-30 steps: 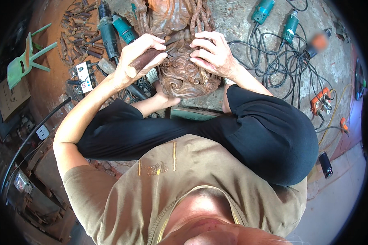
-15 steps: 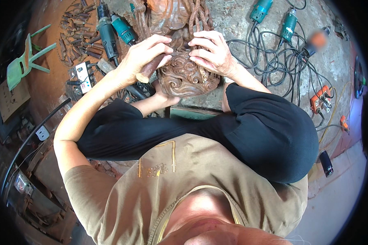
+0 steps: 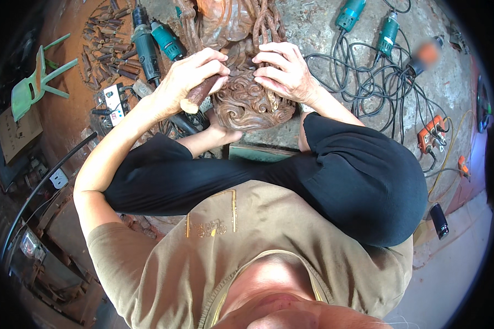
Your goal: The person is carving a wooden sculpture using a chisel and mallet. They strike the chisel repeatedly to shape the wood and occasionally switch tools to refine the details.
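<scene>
- Head view: a wooden-handled tool (image 3: 198,96) is clasped by the left hand (image 3: 194,72), fingers closed around its handle.
- Between both hands, before the crossed legs, a swirl-carved brown wooden piece (image 3: 250,103) is placed.
- Its right side is touched by the right hand (image 3: 284,70), fingers bent, slightly apart; whether anything is pinched there cannot be told.
- Farther right, black cables (image 3: 362,83) are tangled below green power tools (image 3: 388,37).
- At far left, short brown wooden pieces (image 3: 108,56) are heaped.

Brown wooden carving (image 3: 252,104) with deep swirls, slanted wooden handle (image 3: 198,96) at left
</scene>
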A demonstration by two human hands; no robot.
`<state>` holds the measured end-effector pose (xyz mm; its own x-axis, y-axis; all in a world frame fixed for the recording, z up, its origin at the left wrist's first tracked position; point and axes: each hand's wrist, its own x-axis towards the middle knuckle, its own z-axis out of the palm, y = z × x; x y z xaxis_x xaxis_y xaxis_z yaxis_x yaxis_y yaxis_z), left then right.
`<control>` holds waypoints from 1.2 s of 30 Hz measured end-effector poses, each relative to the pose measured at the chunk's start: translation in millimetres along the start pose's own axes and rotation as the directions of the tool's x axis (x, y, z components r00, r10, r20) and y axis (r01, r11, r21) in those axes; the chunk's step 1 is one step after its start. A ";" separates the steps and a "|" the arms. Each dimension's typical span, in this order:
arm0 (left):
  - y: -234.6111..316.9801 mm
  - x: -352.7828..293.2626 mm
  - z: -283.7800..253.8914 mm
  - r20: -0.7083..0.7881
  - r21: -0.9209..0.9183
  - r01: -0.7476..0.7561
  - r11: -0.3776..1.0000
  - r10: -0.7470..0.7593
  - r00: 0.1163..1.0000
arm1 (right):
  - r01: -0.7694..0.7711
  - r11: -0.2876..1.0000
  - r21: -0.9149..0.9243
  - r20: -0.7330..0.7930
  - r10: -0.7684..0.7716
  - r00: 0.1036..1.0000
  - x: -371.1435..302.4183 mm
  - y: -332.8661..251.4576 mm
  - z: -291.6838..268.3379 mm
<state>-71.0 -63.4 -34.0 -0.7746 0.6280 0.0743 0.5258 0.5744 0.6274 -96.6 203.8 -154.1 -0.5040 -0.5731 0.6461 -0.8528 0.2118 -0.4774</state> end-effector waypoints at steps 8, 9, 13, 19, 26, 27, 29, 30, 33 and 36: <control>-3.4 -6.8 2.8 0.043 0.014 0.023 1.000 -0.024 0.999 | -0.014 1.000 0.009 0.009 0.013 1.000 -1.0 -0.5 0.3; -2.8 -7.2 2.0 0.050 0.006 0.029 1.000 -0.030 0.998 | -0.015 1.000 0.010 0.012 0.015 1.000 -1.2 -0.3 0.2; 0.1 -1.4 0.2 0.005 -0.008 0.013 1.000 -0.013 1.000 | -0.014 1.000 0.002 0.008 0.014 1.000 -1.6 -0.3 1.1; -2.1 -0.1 2.7 -0.030 0.002 -0.006 1.000 0.007 1.000 | -0.010 1.000 0.008 0.006 0.010 1.000 -1.2 -0.1 0.2; -2.5 3.5 1.6 -0.062 0.005 -0.035 0.999 0.035 0.997 | -0.011 1.000 0.005 0.005 0.011 1.000 -0.8 -0.1 -0.2; -3.8 4.2 2.1 -0.068 0.000 -0.023 1.000 0.023 0.997 | -0.012 1.000 0.002 0.005 0.012 1.000 -0.9 0.1 0.0; -4.3 3.1 2.4 -0.071 -0.007 -0.005 1.000 0.005 0.997 | -0.012 1.000 0.010 0.006 0.012 1.000 -0.7 -0.4 0.5; -4.4 1.6 2.8 -0.066 -0.009 0.001 1.000 -0.002 0.998 | -0.012 1.000 0.013 0.007 0.012 1.000 -0.5 -0.5 0.3; -4.9 2.2 2.3 -0.053 -0.015 -0.014 1.000 0.013 0.999 | -0.012 1.000 -0.010 0.013 0.012 1.000 0.4 -1.3 -1.4; -5.7 3.7 -0.7 -0.037 -0.020 -0.005 1.000 0.004 0.999 | -0.023 1.000 0.002 0.005 0.023 1.000 -0.7 -1.0 -0.5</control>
<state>-77.2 -64.7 -36.7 -0.7848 0.6107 0.1057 0.5227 0.5606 0.6422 -95.5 204.4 -153.8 -0.5224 -0.5722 0.6322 -0.8409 0.2228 -0.4933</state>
